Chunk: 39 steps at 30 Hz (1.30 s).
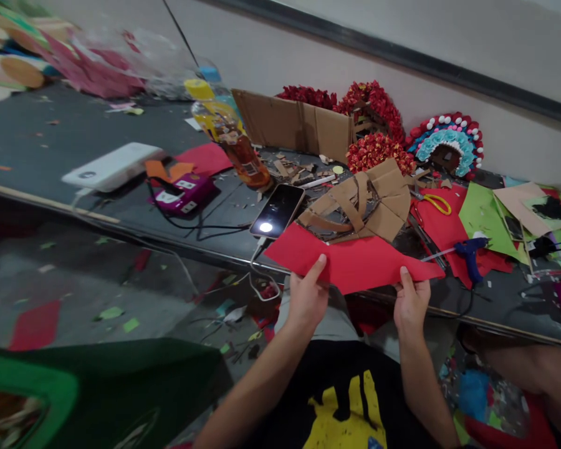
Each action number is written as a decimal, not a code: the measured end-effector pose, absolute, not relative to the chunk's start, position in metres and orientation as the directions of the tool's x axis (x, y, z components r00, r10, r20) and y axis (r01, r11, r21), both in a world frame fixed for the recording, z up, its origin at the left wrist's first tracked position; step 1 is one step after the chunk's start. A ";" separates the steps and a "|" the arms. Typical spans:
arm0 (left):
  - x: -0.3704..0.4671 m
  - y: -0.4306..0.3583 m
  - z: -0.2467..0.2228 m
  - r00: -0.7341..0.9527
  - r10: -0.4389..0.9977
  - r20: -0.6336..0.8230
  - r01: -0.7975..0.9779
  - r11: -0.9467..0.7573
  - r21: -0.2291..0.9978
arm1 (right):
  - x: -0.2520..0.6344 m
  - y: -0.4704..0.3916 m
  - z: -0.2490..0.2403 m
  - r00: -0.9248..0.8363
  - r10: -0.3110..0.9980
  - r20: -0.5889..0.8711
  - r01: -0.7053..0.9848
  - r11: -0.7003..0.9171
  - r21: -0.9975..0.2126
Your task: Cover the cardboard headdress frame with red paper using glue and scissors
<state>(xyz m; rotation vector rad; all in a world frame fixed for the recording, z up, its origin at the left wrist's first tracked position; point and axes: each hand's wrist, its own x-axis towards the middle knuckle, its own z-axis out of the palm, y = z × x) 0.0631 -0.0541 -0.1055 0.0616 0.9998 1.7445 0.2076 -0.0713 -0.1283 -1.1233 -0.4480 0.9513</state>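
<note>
A sheet of red paper is stretched between my two hands at the table's front edge. My left hand pinches its lower left part, thumb on top. Near the right end, my right hand grips it the same way. Just behind the sheet lies a cut cardboard piece with curved strips, partly covered by the paper. A phone with a bright spot on its screen rests to the left of the cardboard.
On the dark table stand a bottle, a white power bank and a purple box. Yellow-handled scissors and a blue glue gun lie right. A green bin is lower left; a person's leg is lower right.
</note>
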 end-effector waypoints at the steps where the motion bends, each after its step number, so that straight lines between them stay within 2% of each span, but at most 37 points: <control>1: 0.064 -0.054 -0.105 -0.427 0.812 -0.397 -0.758 -0.081 0.647 | 0.209 -0.070 -0.128 0.553 0.822 -0.139 -0.397 0.113 -0.911; 6: 0.064 -0.053 -0.104 -0.372 0.837 -0.400 -0.770 -0.038 0.637 | 0.215 -0.066 -0.127 0.565 0.818 -0.106 -0.373 0.139 -0.917; 15: 0.065 -0.052 -0.096 -0.235 0.805 -0.545 -0.875 0.069 0.479 | 0.208 -0.067 -0.129 0.517 0.836 -0.183 -0.523 0.139 -0.841; 26: 0.064 -0.048 -0.092 -0.235 0.768 -0.596 -0.846 0.140 0.514 | 0.204 -0.077 -0.129 0.492 0.853 -0.174 -0.528 0.133 -0.839; 35: 0.066 -0.041 -0.088 -0.279 0.725 -0.630 -0.856 0.109 0.505 | 0.198 -0.100 -0.137 0.472 0.866 -0.164 -0.367 0.024 -0.930; 39: 0.065 -0.044 -0.089 -0.282 0.730 -0.622 -0.846 0.117 0.520 | 0.197 -0.099 -0.138 0.522 0.829 -0.201 -0.426 0.050 -0.903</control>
